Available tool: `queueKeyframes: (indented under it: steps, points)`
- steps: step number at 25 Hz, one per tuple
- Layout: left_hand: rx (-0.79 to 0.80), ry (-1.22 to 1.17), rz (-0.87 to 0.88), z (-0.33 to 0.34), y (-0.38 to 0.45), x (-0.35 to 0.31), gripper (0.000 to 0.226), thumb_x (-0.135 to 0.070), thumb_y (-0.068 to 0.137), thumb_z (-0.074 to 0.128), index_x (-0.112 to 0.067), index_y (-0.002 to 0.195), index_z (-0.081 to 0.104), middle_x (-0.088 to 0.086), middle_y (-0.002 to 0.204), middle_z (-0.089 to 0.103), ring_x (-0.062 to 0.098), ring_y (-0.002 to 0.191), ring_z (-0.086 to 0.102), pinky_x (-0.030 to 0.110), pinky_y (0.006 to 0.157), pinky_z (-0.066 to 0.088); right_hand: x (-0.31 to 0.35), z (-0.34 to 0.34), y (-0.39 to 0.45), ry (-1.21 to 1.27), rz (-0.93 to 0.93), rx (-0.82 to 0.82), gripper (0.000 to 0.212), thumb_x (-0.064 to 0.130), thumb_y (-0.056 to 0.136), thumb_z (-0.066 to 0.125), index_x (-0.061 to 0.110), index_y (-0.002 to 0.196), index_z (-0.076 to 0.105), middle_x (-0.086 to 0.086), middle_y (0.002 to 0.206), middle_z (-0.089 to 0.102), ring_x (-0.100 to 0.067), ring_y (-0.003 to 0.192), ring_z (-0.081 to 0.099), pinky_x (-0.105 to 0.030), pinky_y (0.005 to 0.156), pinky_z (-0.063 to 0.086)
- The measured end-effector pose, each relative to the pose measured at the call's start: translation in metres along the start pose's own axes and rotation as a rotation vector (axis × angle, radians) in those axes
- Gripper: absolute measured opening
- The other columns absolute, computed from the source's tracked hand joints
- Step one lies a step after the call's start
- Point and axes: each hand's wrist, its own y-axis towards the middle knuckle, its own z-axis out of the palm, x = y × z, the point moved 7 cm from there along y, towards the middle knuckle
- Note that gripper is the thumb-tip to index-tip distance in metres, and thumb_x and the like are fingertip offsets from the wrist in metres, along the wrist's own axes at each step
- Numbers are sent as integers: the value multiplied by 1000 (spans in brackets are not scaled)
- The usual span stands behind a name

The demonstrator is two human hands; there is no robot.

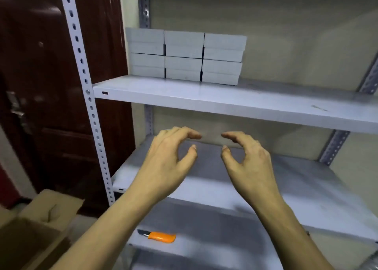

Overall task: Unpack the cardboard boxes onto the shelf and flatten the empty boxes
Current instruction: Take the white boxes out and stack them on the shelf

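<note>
Grey-white small boxes point(185, 56) on upper shelf board point(235, 104), pushed to back-left corner by the perforated post point(81, 61). Three columns side by side, touching; each looks ~4 layers high, seams blurred so exact count uncertain. Long faces toward camera, long axis running left-right along the shelf, stack lying flat and level.

L hand point(163, 163) and R hand point(251, 163) both in mid-air below that board, over the middle shelf point(306, 188), near each other, not touching. Fingers loosely curved, thumb and forefinger apart in a C-shape on each, tips facing inward toward one another; nothing held in either.

Brown cardboard box point(38, 226) at lower left, flaps up, mouth open, inside in shadow; contents can't tell.

Orange-handled cutter point(159, 236) on lowest shelf, lying flat, blade end pointing left, long axis roughly left-right.

Dark red-brown door point(36, 85) behind the post.
</note>
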Motion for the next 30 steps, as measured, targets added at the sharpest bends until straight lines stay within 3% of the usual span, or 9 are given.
queueKeyframes:
  steps: [9, 19, 25, 30]
  points:
    - [-21, 129, -298, 3, -103, 21, 24, -23, 97, 57, -33, 118, 65, -23, 118, 62, -4, 117, 47, 6, 97, 30, -13, 53, -68, 171, 31, 269, 30, 22, 95, 60, 34, 122, 65, 21, 122, 63, -6, 120, 52, -28, 101, 42]
    - [-116, 219, -535, -55, -199, 64, 25, -25, 97, 57, -36, 119, 64, -24, 115, 60, -1, 114, 48, 35, 99, 45, 50, 129, -125, 301, -12, 503, 26, 23, 96, 59, 35, 118, 66, 23, 116, 60, -5, 118, 51, -31, 103, 42]
    - [-176, 239, -662, -113, -258, 104, 26, -28, 97, 54, -39, 120, 62, -25, 116, 58, -3, 118, 45, 37, 102, 45, 112, 191, -154, 324, -82, 611, 27, 25, 95, 61, 33, 121, 67, 17, 122, 65, -7, 120, 52, -41, 103, 48]
    - [-215, 235, -749, -160, -307, 134, 24, -28, 99, 56, -41, 118, 61, -32, 110, 53, -12, 116, 39, 25, 94, 42, 162, 238, -186, 360, -111, 680, 25, 22, 96, 62, 32, 118, 68, 19, 113, 64, -1, 111, 51, -28, 97, 45]
